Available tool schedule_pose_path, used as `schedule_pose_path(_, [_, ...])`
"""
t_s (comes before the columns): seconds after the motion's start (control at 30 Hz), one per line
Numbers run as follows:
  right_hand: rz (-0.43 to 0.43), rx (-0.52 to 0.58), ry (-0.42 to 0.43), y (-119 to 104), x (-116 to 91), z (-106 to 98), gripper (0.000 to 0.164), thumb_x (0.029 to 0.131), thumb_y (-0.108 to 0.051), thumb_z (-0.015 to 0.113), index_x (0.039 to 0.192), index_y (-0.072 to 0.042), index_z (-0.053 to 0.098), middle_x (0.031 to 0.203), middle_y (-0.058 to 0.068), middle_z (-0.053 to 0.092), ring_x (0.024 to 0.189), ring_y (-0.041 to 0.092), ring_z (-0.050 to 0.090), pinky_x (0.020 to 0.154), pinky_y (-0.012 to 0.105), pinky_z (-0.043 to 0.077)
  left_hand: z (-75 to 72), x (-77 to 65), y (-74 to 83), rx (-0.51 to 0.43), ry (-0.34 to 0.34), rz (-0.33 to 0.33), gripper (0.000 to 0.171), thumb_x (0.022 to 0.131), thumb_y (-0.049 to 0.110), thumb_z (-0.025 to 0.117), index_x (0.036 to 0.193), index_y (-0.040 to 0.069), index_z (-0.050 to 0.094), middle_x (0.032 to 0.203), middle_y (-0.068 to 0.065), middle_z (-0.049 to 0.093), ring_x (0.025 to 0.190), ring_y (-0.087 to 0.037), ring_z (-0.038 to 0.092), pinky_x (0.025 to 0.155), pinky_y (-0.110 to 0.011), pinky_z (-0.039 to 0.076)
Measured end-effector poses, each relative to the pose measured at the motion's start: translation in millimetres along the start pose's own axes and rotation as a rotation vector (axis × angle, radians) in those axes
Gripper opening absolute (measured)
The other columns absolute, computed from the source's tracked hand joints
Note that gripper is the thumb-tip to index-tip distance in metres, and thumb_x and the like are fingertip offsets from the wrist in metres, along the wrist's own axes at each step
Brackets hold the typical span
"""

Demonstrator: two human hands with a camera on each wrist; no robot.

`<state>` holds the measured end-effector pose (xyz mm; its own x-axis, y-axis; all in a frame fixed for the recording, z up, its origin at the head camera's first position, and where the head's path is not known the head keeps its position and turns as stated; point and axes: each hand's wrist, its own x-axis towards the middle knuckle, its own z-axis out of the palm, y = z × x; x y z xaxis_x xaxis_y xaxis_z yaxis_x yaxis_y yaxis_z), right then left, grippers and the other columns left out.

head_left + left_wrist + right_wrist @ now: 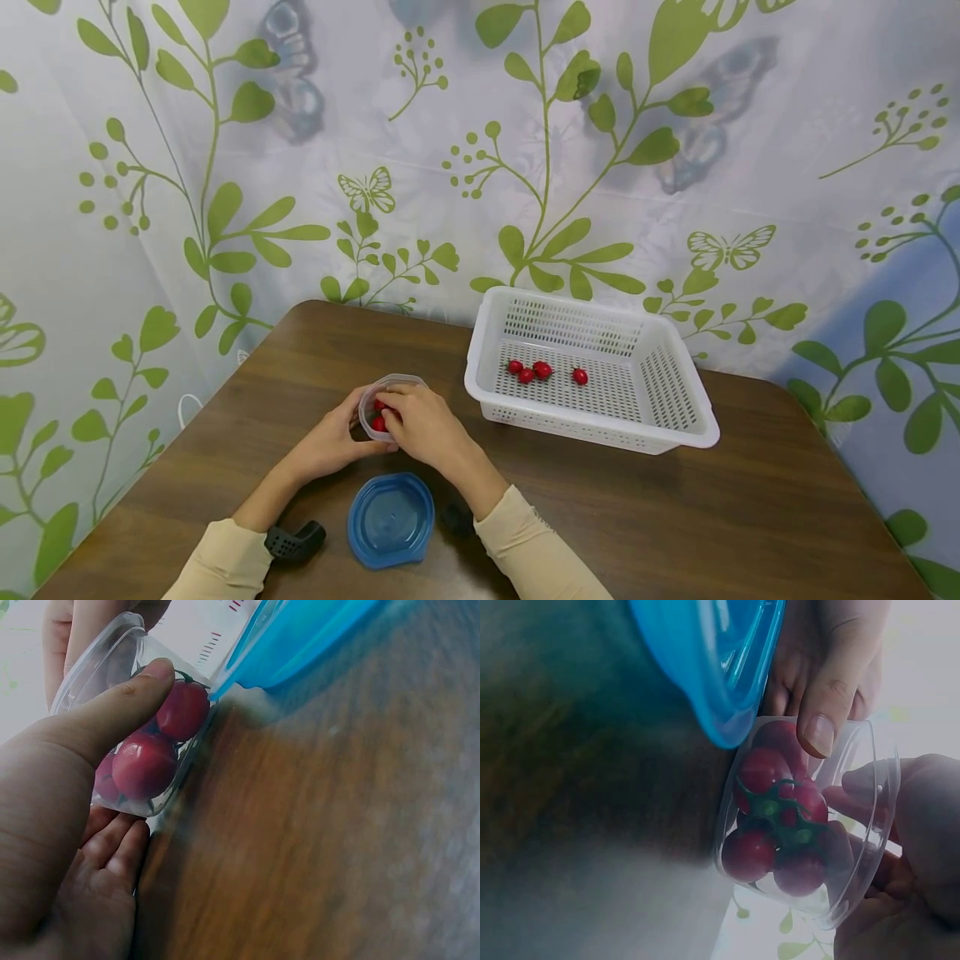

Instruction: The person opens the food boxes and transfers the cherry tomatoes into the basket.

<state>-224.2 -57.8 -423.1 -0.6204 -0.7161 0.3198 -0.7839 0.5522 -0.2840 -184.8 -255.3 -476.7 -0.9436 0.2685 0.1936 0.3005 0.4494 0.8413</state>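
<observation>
My left hand (330,442) holds a small clear plastic container (407,380) from its left side, with the thumb across the near wall, as the left wrist view shows. Several red cherry tomatoes (748,855) with green stems lie inside it. From the right, my right hand (427,423) reaches over the rim, its fingertips down in the container close to the tomatoes. I cannot tell whether those fingers pinch a tomato. A blue plastic lid (390,521) lies on the brown table (720,517), just in front of the container and between the forearms.
A white perforated basket (588,423) stands at the back of the table, right of the hands, with several cherry tomatoes (542,369) on its floor toward the left. Behind the table hangs a leaf-and-butterfly patterned curtain (465,233). A black device (296,542) sits by the left wrist.
</observation>
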Motion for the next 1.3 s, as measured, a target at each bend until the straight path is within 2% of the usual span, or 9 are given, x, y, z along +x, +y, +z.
schedule_pose_path(0.17, [-0.009,-0.008,-0.004,-0.4,-0.2,0.6,0.031,0.103,-0.02,0.064,0.131,-0.01,0.072,0.128,0.003,0.073,0.121,0.02,0.066,0.105,0.031,0.054,-0.6,0.0,-0.7,-0.005,-0.003,0.0,0.086,0.089,0.027,0.084,0.157,0.009,0.033,0.154,-0.016,0.048,0.14,-0.037,0.051,0.114,-0.057,0.04])
schedule_pose_path(0.37, [-0.015,-0.021,0.017,0.4,-1.4,2.4,0.024,0.102,-0.019,0.065,0.123,-0.011,0.075,0.12,0.002,0.073,0.113,0.017,0.067,0.102,0.028,0.055,-0.8,-0.1,0.1,0.011,0.005,0.012,0.085,0.089,0.027,0.084,0.155,0.009,0.035,0.152,-0.016,0.049,0.138,-0.037,0.052,0.113,-0.058,0.041])
schedule_pose_path(0.63, [-0.021,-0.021,0.03,1.3,-1.5,3.0,0.025,0.101,-0.019,0.066,0.123,-0.011,0.075,0.12,0.001,0.074,0.113,0.016,0.067,0.102,0.027,0.055,-0.6,-0.4,0.2,0.014,0.005,0.015,0.085,0.089,0.026,0.084,0.156,0.008,0.034,0.153,-0.016,0.048,0.139,-0.038,0.052,0.113,-0.058,0.041])
schedule_pose_path(0.83, [0.014,0.024,0.021,1.9,-0.8,3.2,0.026,0.1,-0.02,0.067,0.123,-0.011,0.075,0.118,0.0,0.075,0.11,0.016,0.068,0.098,0.026,0.057,0.0,-1.3,0.9,0.015,0.007,-0.002,0.085,0.089,0.028,0.084,0.156,0.008,0.034,0.153,-0.017,0.049,0.139,-0.039,0.051,0.114,-0.059,0.04])
schedule_pose_path(1.03, [0.053,0.008,0.053,0.9,-2.5,-0.5,0.033,0.097,-0.026,0.073,0.126,-0.012,0.075,0.124,0.001,0.074,0.117,0.019,0.066,0.103,0.029,0.055,1.1,-1.0,2.0,0.011,0.015,-0.012,0.084,0.087,0.03,0.085,0.154,0.011,0.037,0.15,-0.014,0.052,0.137,-0.037,0.053,0.113,-0.06,0.042])
schedule_pose_path(1.3, [0.082,-0.015,0.124,-0.9,-4.9,-4.2,0.042,0.09,-0.033,0.083,0.127,-0.016,0.075,0.123,-0.001,0.075,0.104,0.016,0.067,0.09,0.022,0.058,1.1,-2.0,2.1,-0.001,0.015,-0.041,0.087,0.086,0.032,0.085,0.154,0.013,0.035,0.152,-0.014,0.05,0.14,-0.039,0.049,0.115,-0.062,0.04])
